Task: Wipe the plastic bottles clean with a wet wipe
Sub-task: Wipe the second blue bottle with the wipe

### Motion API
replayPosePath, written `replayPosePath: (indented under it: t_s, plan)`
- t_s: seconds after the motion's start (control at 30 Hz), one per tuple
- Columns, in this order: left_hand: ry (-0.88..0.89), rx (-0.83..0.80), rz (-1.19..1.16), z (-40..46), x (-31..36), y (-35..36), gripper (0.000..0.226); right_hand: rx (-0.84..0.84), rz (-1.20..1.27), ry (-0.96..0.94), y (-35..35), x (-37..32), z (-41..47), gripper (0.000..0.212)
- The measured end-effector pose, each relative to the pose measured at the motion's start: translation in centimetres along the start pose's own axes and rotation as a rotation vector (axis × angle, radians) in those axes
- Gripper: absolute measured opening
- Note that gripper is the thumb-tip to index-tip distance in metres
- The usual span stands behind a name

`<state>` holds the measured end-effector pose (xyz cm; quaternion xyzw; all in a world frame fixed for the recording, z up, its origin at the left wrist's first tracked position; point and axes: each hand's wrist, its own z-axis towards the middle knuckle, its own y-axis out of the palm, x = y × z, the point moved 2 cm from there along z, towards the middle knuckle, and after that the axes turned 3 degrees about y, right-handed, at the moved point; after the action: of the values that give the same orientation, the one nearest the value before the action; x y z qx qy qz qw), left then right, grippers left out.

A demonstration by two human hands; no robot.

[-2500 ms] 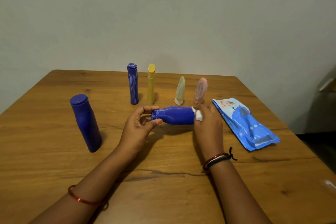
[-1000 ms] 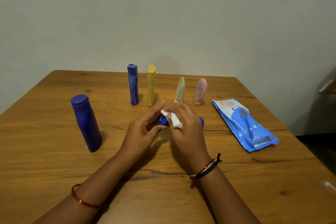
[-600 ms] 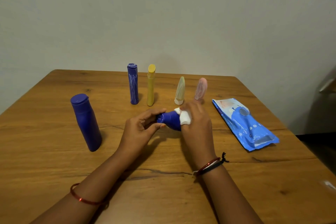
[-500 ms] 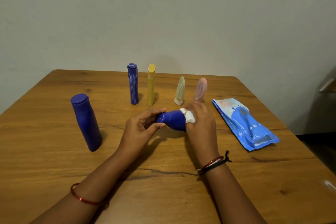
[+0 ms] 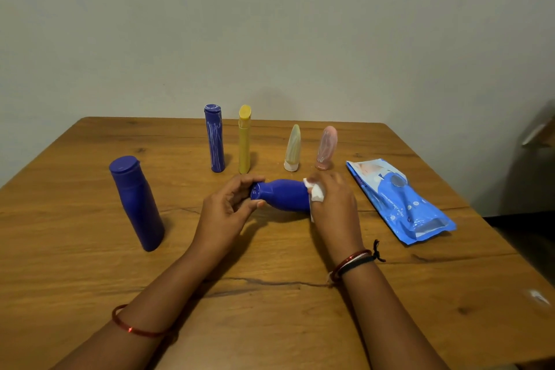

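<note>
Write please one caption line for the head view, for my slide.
Left hand holds a blue bottle by its cap end while right hand wipes it with a wet wipe.

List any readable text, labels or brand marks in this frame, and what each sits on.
Wet wipes pack: one line of white print along the blue front, too small and blurred to quote.
Tall blue bottle at the back: white scribble-like marks, not legible text.
Blue bottle held by the left hand and right hand, and the other bottles: no text visible.
</note>
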<state>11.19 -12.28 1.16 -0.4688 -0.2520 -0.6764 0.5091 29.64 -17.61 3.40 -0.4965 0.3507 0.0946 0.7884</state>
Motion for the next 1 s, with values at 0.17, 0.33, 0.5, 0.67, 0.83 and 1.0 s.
replayPosePath:
  t_s: [0.17, 0.33, 0.5, 0.67, 0.83, 1.0]
  plan:
    - [-0.015, -0.04, -0.042, 0.1, -0.1, 0.1, 0.046, 0.045, -0.028, 0.077, -0.4, 1.2, 0.6, 0.039]
    - [-0.002, -0.064, -0.078, 0.2, -0.1, 0.4, 0.042, 0.012, 0.211, -0.24, 0.6, -2.0, -1.4, 0.036]
    - [0.022, -0.088, -0.082, 0.3, 0.3, 0.6, 0.04, 0.02, 0.175, -0.296, 1.0, -2.2, -1.6, 0.04]
    - [0.0, -0.11, -0.051, 0.2, 0.7, 0.5, 0.042, 0.058, -0.032, 0.032, -0.7, 1.1, 0.9, 0.043]
    - [-0.002, -0.123, -0.026, 0.1, 0.8, 0.6, 0.04, 0.091, -0.094, 0.195, -1.0, 2.4, 1.6, 0.045]
    - [-0.029, -0.093, -0.005, 0.3, 0.2, 0.3, 0.046, 0.086, 0.052, 0.008, -0.2, 0.5, 0.3, 0.037]
